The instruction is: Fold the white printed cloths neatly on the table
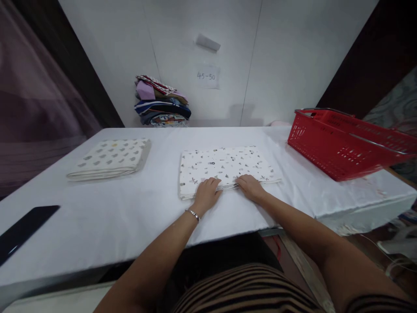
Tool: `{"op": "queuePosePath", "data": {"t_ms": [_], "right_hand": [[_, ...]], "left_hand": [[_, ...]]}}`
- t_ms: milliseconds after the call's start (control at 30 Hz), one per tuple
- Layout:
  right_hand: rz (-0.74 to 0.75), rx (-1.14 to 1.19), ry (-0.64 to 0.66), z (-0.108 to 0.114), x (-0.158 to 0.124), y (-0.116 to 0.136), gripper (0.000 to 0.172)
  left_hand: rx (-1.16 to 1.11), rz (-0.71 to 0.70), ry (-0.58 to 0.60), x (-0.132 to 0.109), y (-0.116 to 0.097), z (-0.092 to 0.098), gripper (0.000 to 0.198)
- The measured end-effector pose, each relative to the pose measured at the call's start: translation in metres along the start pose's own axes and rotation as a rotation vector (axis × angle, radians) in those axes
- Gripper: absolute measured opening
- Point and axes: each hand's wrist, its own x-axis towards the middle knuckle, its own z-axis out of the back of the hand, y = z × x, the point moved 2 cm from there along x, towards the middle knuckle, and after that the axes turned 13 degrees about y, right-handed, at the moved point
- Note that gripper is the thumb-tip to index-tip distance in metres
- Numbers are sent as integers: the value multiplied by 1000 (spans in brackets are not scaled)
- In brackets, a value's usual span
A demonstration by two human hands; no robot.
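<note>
A folded white cloth with small dark prints (224, 167) lies flat on the white table (97, 217) in front of me. My left hand (206, 194) rests on its near edge, fingers curled down onto the fabric, a metal bangle on the wrist. My right hand (250, 187) sits just beside it on the same edge, fingers bent and pinching at the layers. The two hands nearly touch.
A second folded cloth with grey spots (110, 158) lies at the left. A red plastic basket (345, 141) stands at the right. A stack of folded clothes (161, 102) sits against the back wall. A dark flat object (22, 230) lies at the near left edge.
</note>
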Motion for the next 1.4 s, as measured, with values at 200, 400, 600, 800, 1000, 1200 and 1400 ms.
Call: {"op": "queuePosePath", "data": {"t_ms": [200,400,600,800,1000,1200,1400], "right_hand": [[72,2,-7,-1,-3,-5,27],[38,40,-3,-3,-5,-4,27],[23,67,-10,0,-9,0,28],[26,78,-31,1,-12,1,27],[24,109,-42,0,-13,2,29],[22,200,-92,1,-16,1,30],[4,229,-176,-5,-39,-24,31]], "left_hand": [[-17,-41,19,0,-1,0,11],[-112,-13,20,2,0,3,6],[-54,-43,8,-1,-1,1,12],[43,-77,36,-4,-4,-1,9],[65,-89,26,-7,-6,0,11],[66,-108,33,-6,-5,-1,19],[50,-101,39,-5,-4,0,21]]}}
